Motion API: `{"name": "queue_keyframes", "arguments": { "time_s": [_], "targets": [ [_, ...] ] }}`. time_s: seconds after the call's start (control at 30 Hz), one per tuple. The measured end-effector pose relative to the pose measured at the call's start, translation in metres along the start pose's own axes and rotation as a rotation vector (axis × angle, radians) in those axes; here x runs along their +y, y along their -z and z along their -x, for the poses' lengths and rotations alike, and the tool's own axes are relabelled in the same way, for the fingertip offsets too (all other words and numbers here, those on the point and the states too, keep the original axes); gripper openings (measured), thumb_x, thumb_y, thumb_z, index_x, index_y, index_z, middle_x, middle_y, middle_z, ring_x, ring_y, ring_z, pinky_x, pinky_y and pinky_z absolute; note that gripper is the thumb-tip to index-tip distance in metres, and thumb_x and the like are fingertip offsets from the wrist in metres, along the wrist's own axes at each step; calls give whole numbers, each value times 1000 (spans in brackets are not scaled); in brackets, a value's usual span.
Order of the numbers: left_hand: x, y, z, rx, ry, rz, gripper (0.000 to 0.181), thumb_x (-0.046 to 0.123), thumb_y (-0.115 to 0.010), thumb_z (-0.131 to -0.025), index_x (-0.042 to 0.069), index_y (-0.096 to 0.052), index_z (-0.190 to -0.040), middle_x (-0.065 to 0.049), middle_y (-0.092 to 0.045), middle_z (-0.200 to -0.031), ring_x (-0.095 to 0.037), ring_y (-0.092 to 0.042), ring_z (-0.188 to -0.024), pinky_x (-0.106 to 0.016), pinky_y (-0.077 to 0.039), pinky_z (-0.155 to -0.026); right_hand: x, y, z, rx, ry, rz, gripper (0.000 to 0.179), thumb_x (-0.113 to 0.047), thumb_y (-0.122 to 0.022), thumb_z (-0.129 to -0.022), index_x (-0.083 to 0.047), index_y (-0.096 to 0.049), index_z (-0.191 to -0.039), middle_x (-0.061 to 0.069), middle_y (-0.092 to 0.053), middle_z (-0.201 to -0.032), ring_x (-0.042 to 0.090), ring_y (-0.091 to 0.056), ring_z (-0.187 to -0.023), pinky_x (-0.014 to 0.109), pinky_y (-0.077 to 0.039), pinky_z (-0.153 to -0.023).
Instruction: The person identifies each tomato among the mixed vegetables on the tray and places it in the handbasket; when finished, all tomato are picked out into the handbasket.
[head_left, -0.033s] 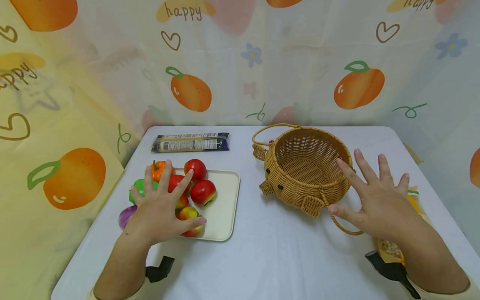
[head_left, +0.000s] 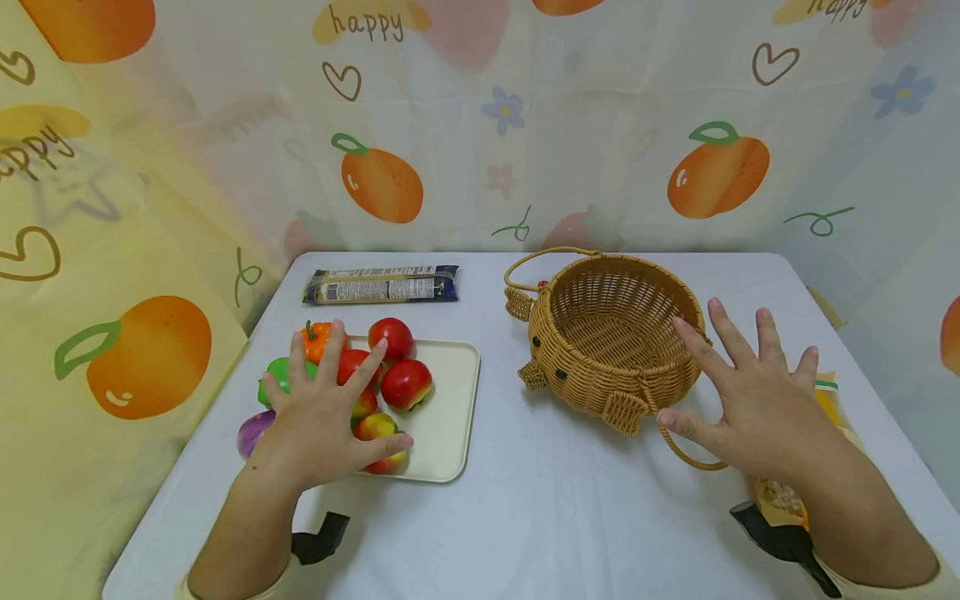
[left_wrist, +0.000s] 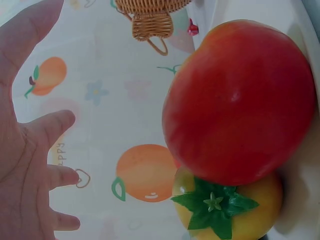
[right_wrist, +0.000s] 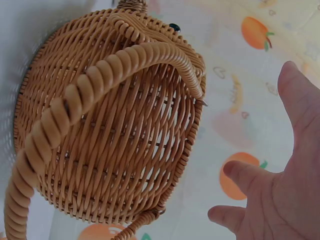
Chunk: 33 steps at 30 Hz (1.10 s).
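Observation:
My left hand hovers with spread fingers over the left part of a cream tray, holding nothing. Several tomatoes lie on the tray, among them a red one and a yellow-red one. In the left wrist view a large red tomato fills the right side beside the palm. To the right stands a wicker basket with black eyes and two handles. My right hand is spread out beside it, fingertips overlapping its rim. The right wrist view shows the basket's curved handle close up.
An orange bell pepper, a green vegetable and a purple one sit left of the tray, partly behind my left hand. A dark long packet lies at the back. Beneath my right forearm is a yellow bag.

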<state>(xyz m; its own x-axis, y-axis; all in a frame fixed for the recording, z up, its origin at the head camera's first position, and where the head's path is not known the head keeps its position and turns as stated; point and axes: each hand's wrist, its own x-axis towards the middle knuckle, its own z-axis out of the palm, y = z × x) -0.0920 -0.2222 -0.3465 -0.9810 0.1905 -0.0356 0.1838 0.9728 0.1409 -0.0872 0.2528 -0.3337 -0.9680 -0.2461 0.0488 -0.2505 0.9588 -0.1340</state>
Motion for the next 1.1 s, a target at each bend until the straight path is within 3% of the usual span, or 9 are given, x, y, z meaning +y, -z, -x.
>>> {"name": "queue_keyframes", "arguments": {
  "time_s": [0.2, 0.43, 0.63, 0.83, 0.93, 1.1],
  "targets": [
    [1, -3, -2, -13, -4, -14, 120, 92, -62, -66, 38, -17, -164, -16, 11, -171, -59, 22, -148, -94, -2, -95, 1, -1, -1, -9, -4, -9, 108, -75, -62, -86, -32, -3, -166, 6, 16, -171, 61, 17, -148, 97, -1, -89],
    [1, -6, -1, -25, -13, 8, 120, 88, -67, -67, 38, -16, -164, -15, 8, -172, -59, 13, -150, -94, -4, -97, 0, -5, -2, 29, 2, -41, 108, -74, -65, -85, -33, -5, -166, 6, 10, -173, 60, 12, -150, 96, -4, -91],
    [2, -11, 3, -31, -46, 32, 114, 78, -75, -70, 34, -24, -163, -14, 2, -172, -58, 1, -150, -91, -10, -101, -2, -10, -6, 121, 87, -122, 97, -61, -76, -83, -31, -28, -163, 11, -22, -170, 57, -12, -151, 93, -15, -94],
    [4, -16, 8, -22, -97, 23, 103, 61, -82, -76, 29, -33, -161, -16, -13, -170, -52, -9, -151, -85, -21, -106, -3, -18, -9, 205, 203, -189, 70, -44, -85, -81, -22, -60, -143, 12, -48, -157, 50, -31, -147, 88, -25, -99],
    [5, -19, 11, -15, -111, 35, 93, 52, -83, -80, 25, -41, -158, -15, -20, -168, -49, -15, -150, -82, -27, -106, -3, -21, -9, 255, 246, -201, 62, -37, -87, -79, -19, -67, -135, 13, -57, -148, 48, -39, -143, 81, -31, -103],
    [5, -25, 15, -30, -120, 54, 79, 44, -83, -82, 20, -53, -151, -14, -36, -162, -42, -30, -144, -68, -50, -96, -2, -26, -10, 314, 291, -185, 55, -31, -87, -77, -17, -72, -128, 13, -66, -137, 46, -50, -134, 67, -42, -104]
  ]
}}
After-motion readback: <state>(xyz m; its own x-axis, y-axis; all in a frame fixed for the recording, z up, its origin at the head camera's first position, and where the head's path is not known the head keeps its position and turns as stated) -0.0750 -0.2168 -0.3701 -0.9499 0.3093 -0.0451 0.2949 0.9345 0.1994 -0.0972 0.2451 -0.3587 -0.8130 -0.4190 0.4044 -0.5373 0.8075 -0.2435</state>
